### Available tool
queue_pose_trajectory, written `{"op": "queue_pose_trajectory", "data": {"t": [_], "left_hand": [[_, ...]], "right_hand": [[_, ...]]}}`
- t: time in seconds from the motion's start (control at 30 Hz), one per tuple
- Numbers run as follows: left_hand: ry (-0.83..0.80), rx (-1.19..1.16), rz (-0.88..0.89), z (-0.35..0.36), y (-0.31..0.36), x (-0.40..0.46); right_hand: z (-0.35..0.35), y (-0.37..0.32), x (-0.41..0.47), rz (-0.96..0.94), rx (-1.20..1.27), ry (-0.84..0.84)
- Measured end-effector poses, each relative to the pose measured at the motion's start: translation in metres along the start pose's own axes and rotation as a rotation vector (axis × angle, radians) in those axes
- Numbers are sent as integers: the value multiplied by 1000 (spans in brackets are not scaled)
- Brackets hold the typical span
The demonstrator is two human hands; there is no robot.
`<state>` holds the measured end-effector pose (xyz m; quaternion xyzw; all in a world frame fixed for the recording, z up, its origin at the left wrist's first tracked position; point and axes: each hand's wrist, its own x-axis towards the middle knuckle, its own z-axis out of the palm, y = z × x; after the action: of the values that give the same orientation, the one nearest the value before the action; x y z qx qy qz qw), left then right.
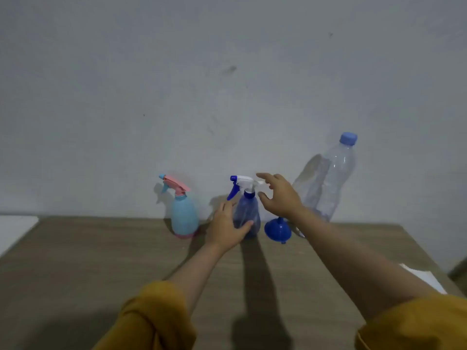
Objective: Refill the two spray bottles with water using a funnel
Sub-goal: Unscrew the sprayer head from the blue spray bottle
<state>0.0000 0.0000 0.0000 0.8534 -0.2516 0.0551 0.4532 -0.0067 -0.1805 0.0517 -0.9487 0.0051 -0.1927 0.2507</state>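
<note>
— Along the table's [101, 261] far edge, my left hand [225, 228] cups the dark blue spray bottle [246, 215], fingers wrapped round it. Right hand [279, 195] spread, empty, at its trigger head [246, 183].

— Next?

— Unscrewing, I'd judge; funnel [278, 229] just beside, water bottle [326, 178] behind.

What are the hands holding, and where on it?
The left hand wraps the lower body of the dark blue plastic spray bottle. The right hand is open beside its white trigger head, holding nothing.
</note>
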Motion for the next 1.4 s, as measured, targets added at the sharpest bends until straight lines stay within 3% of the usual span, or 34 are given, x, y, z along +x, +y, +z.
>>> {"op": "queue_pose_trajectory", "data": {"t": [0.3,0.5,0.83,1.4], "left_hand": [[53,-113,-189,47,-28,16],[99,-212,-281,61,-26,18],[139,-220,-187,34,5,-26],[46,-233,-171,5,39,-150]], "right_hand": [[26,19,12,-74,282,130],[31,12,13,-9,467,197],[3,-17,-17,-18,557,223],[-16,-58,-141,85,656,204]]}}
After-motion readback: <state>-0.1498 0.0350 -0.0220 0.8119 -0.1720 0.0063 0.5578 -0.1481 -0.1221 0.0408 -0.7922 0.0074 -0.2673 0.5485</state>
